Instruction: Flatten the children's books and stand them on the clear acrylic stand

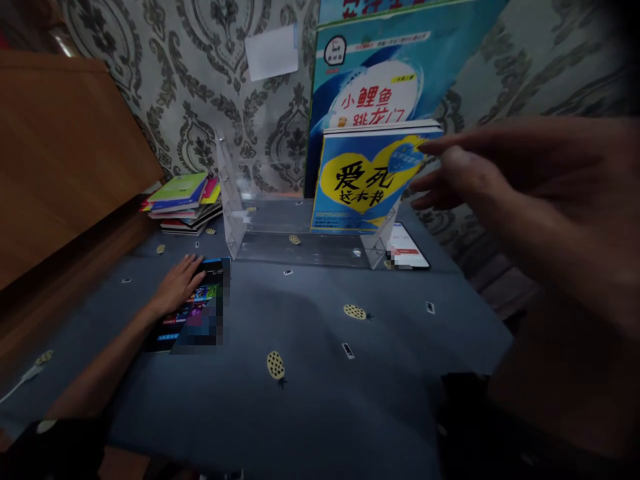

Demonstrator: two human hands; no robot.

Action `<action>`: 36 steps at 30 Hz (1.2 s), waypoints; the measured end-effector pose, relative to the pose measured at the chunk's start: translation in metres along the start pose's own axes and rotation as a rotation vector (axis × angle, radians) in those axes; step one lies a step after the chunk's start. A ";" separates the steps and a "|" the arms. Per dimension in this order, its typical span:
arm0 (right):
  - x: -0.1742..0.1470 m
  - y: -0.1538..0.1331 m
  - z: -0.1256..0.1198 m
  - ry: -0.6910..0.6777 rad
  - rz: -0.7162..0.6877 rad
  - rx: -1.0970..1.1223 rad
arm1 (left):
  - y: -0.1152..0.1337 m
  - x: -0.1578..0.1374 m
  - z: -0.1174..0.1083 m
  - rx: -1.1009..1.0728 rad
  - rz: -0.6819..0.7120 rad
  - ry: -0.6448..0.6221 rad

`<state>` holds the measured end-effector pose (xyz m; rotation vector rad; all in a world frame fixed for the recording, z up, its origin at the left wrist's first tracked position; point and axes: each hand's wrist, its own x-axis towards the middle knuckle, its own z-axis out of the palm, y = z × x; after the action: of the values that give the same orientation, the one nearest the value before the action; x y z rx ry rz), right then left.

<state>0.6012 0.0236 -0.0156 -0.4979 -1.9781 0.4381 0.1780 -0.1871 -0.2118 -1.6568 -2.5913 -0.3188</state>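
My left hand (178, 285) lies flat, fingers stretched, on a dark book (173, 339) with a colourful cover, partly pixelated. My right hand (480, 180) is raised at the right, somewhat blurred, its fingers apart. Its fingertips are close to the right edge of a blue book (327, 215) with a yellow heart; whether they touch it I cannot tell. That book stands upright in a clear acrylic book rack (232, 200), at its right end. Behind it rises a larger teal book (450, 43) with red characters.
A stack of books (183, 193) lies beyond my left hand. Behind the rack's right end is a phone (411, 247) with a lit screen. A wooden panel (60, 147) borders the left. The table (310, 413) has a blue, pineapple-patterned cloth; a white cable (23, 381) lies at its left.
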 end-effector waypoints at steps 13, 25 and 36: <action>-0.005 -0.017 0.049 -0.426 -0.127 -0.283 | 0.103 -0.032 0.027 -0.192 0.054 0.118; -0.117 -0.015 0.161 -0.864 -0.279 -0.203 | 0.169 -0.014 0.027 -1.269 -0.125 0.172; -0.129 0.000 0.207 -0.832 -0.261 -0.171 | 0.174 -0.017 0.013 -1.253 -0.206 0.190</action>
<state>0.4672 -0.0618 -0.2009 -0.1497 -2.8559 0.3354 0.3436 -0.1293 -0.2014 -1.3099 -2.4422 -2.3026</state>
